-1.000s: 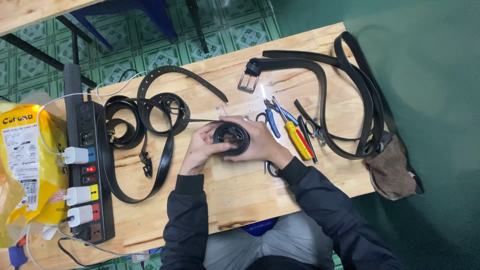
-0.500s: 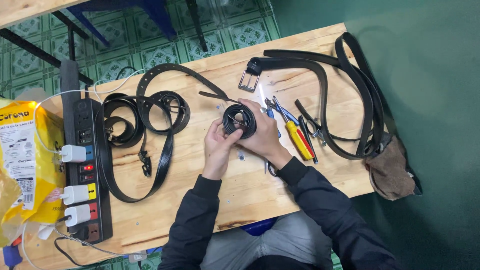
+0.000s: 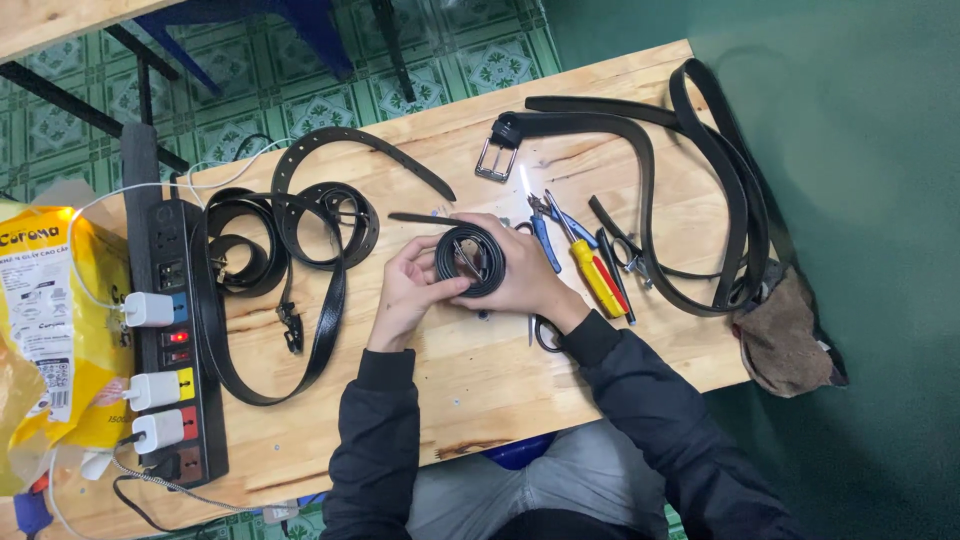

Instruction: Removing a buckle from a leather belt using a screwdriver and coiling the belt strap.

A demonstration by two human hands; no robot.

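Observation:
A black belt wound into a tight coil (image 3: pixel 470 260) is held over the middle of the wooden table (image 3: pixel 480 370) by both hands. My left hand (image 3: pixel 405 295) grips the coil's left edge with fingers and thumb. My right hand (image 3: pixel 525 280) cups it from the right and behind. A metal buckle shows inside the coil. The belt's loose tail (image 3: pixel 420 217) pokes out to the left just above my fingers.
Loose black belts (image 3: pixel 300 220) lie in loops to the left, and a long belt with a metal buckle (image 3: pixel 495 160) curves along the right. Blue pliers (image 3: pixel 545 235), a yellow screwdriver (image 3: pixel 595 275) and scissors lie beside my right hand. A power strip (image 3: pixel 170 340) and yellow bag (image 3: pixel 40 330) sit far left.
The coiled belt was lifted and tilted up between both hands, then turned and brought back lower toward the table's middle. The hands have shifted their grip around it.

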